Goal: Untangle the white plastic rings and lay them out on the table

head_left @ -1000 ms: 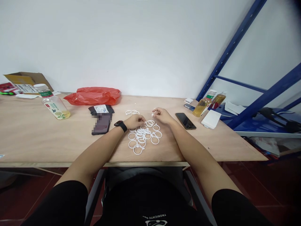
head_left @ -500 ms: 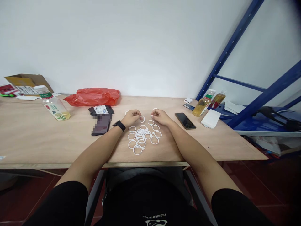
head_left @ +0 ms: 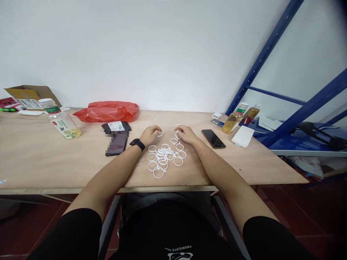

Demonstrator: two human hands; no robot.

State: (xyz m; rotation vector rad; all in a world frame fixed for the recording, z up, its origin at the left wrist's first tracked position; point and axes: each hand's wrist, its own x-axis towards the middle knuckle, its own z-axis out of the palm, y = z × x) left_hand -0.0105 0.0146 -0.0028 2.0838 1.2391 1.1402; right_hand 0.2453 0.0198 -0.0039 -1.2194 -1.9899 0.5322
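Several thin white curtain rings [head_left: 158, 173], each with a small nub or eyelet, lie in a loose, overlapping pile near the front of the table. Just beyond the pile, my left hand [head_left: 150, 135] pinches a white ring [head_left: 160, 134] between thumb and fingers. Opposite it, my right hand [head_left: 185, 134] has its fingertips closed on another white ring [head_left: 178, 135], which hangs below them. The two hands are a short gap apart. More white edges peek out behind both hands, mostly hidden. A loose ring [head_left: 174, 141] lies close below my right fingertips.
Left of my arm lie a black pouch [head_left: 117, 142] and a red plastic bag [head_left: 108, 112], with a drink bottle [head_left: 63, 121] farther left. A phone [head_left: 213, 139], a white power bank [head_left: 243, 136] and another bottle [head_left: 235, 119] are on the right, beside a blue metal frame [head_left: 262, 61].
The ring at my left hand has shifted up and left, now partly behind the fingers. A ring now shows hanging at my right fingertips. The pile looks unchanged.
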